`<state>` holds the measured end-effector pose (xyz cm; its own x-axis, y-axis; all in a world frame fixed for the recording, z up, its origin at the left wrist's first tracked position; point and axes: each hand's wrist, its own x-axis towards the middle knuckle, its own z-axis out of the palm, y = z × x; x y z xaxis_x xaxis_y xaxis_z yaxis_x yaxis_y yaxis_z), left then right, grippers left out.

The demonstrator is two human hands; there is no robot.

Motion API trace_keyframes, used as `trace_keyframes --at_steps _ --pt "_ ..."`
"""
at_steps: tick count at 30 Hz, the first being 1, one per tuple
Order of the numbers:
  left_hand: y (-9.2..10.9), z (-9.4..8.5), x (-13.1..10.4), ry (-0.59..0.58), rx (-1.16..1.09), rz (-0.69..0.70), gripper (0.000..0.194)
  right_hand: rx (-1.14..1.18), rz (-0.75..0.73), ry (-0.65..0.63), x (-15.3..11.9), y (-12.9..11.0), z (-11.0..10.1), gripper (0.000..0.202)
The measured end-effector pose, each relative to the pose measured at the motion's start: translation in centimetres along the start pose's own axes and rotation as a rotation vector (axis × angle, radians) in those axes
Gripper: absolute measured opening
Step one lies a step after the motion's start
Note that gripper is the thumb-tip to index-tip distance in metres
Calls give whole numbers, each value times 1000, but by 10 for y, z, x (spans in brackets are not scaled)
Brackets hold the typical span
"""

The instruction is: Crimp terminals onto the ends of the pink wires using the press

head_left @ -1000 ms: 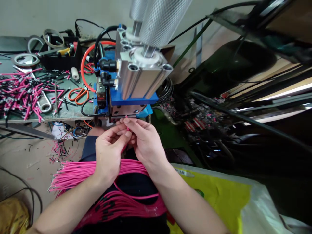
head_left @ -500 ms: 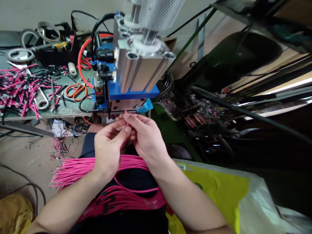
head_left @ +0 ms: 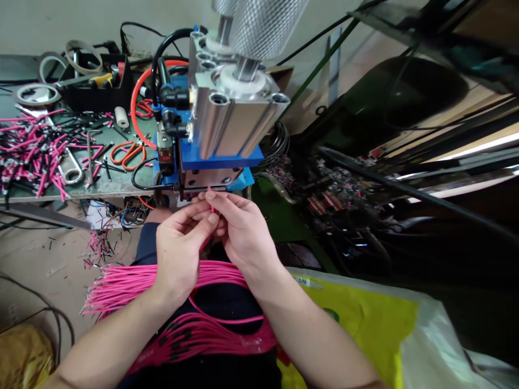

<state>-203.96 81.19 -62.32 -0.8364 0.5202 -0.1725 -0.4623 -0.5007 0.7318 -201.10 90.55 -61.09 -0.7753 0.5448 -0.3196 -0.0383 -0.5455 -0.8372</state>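
Just below the front of the metal and blue pneumatic machine [head_left: 231,119], my two hands meet. My left hand [head_left: 184,237] is closed, thumb and fingers pinching a pink cable [head_left: 213,208]. My right hand [head_left: 239,224] is also closed on this cable, its thumb near the upper end, which pokes out above the fingertips. Most fingertips are hidden behind the thumbs. On my lap lies a bundle of pink cables [head_left: 121,281] with metal ends at the left. Nearer my body is a second pink bundle [head_left: 194,335] with black sleeves.
The green bench [head_left: 109,186] at the left holds pink and black cable scraps [head_left: 36,146], orange-handled scissors [head_left: 127,155], tape rolls [head_left: 36,94] and a black tool box [head_left: 97,92]. A yellow bag [head_left: 365,319] lies at the right, below dark machinery [head_left: 344,189].
The view has shifted very slightly, so the bench and machine sit a little differently. Both hands keep nearly the same pose on the cable.
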Motion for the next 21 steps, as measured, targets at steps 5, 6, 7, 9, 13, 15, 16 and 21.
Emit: trace_keyframes --at_steps 5,6,7,9,13,15,16,21 --pt "2 0 0 7 7 -7 27 17 -9 5 -1 0 1 29" --pt "2 0 1 7 8 -8 28 18 -12 9 -1 0 1 28" --pt "2 1 1 7 9 -8 28 18 -15 13 -1 0 1 27" --pt "1 1 1 4 13 -7 27 16 -19 19 -1 0 1 26" --pt "0 -1 1 15 25 -4 24 11 -18 10 -1 1 0 26" --pt "-1 -4 0 20 31 -3 24 -3 -14 1 -2 3 -1 27" --pt "-1 -5 -2 21 35 -5 24 -12 -15 -3 -4 5 -1 27" --pt "-6 -17 -8 34 89 -15 26 -26 -72 -19 -12 17 -6 27"
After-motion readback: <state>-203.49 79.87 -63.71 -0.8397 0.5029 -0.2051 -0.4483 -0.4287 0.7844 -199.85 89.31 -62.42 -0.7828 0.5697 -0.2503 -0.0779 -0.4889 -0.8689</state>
